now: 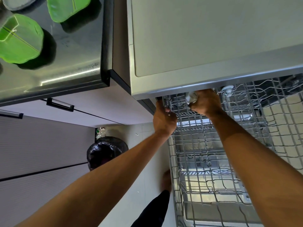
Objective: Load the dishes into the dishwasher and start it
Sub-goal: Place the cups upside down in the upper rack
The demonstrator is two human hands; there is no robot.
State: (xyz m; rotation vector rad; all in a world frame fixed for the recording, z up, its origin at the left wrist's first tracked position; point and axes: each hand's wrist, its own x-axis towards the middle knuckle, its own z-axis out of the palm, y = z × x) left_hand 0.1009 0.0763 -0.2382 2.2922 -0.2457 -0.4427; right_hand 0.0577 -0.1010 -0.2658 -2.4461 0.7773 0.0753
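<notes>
The upper rack stands drawn out from under the dishwasher top, so its rear rows can be reached. The left grip curls its fingers on the rack's left edge, likely to steady it. The right grip clasps a small pale item, too hidden to name, at the rack's back corner, apparently to seat it among the tines. The lower rack lies pulled out beneath. Green containers sit on the counter
</notes>
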